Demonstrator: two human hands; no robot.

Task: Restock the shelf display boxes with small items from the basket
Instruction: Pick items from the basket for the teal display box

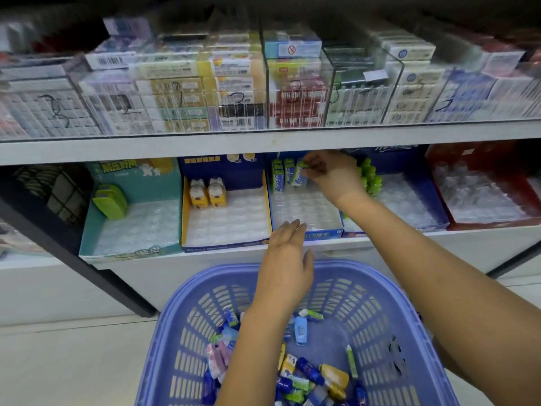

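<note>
— Where is the green packet (pixel 301 171) going?
— The right hand (pixel 330 177) is pinching it upright at the back of the blue display box (pixel 322 232), just beside the packets (pixel 282 174) already standing there.
— And the left hand (pixel 288 265)?
— It is hovering over the basket (pixel 395 312) rim, fingers (pixel 289 227) loosely spread, gripping nothing. The loose items (pixel 307 373) are lying below it, so it is nearer them.

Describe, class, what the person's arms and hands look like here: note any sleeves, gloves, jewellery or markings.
Both forearms are bare up to the frame edge, with no sleeves in view. The left hand and right hand wear no gloves; no rings, watch, bracelets or markings are visible.
</note>
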